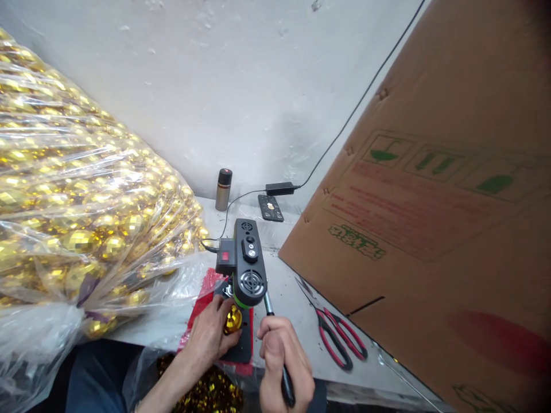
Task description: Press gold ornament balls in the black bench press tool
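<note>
My left hand (212,331) has its fingers curled round a shiny gold ball (233,319) at the base of a small black machine (249,261). The machine stands on a red sheet (196,321), and its top hides part of the base. Just right of it, my right hand (284,364) is closed on the black grip of a metal lever (287,384). The lever's shaft rises toward the machine's right side.
A clear bag of gold balls (86,201) fills the left. Red-handled scissors (340,335) lie beside a large cardboard box (430,201) at right. Behind stand a bottle (223,189), a phone (271,208) and a black adapter (279,189) with a cable. More gold pieces (210,393) show below the table edge.
</note>
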Available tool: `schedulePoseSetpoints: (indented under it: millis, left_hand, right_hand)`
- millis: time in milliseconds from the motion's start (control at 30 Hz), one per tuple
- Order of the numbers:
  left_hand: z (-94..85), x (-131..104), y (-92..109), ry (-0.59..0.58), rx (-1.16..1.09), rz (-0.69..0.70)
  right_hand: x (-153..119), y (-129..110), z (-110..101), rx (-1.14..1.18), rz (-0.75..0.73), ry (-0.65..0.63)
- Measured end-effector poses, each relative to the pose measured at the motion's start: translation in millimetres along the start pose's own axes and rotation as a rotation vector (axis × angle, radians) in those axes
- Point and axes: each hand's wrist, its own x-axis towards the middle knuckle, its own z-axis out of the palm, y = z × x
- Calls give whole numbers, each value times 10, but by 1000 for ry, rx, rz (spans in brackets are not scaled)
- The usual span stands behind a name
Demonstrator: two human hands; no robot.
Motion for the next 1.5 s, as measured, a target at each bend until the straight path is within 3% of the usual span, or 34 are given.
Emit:
schedulePoseSetpoints:
  millis: [167,367,600,767,933,1500]
  left_hand:
    - [83,55,-46,73,-85,78]
    - [195,54,-117,95,-151,73]
    - [216,61,-129,45,-197,47]
    - [204,49,-111,39,-216,36]
    - [212,45,-95,38,-216,11]
    - [190,65,-63,70,-206,-1]
  right_hand:
    - [-6,-19,1,18,34,13]
    - [-35,-19,28,10,51,51]
    - [-192,220,85,-64,-46,126]
    - [-169,398,121,-123,-248,177]
    - [-162,430,178,-139,-241,256]
    - [-182,499,153,-134,-286,227]
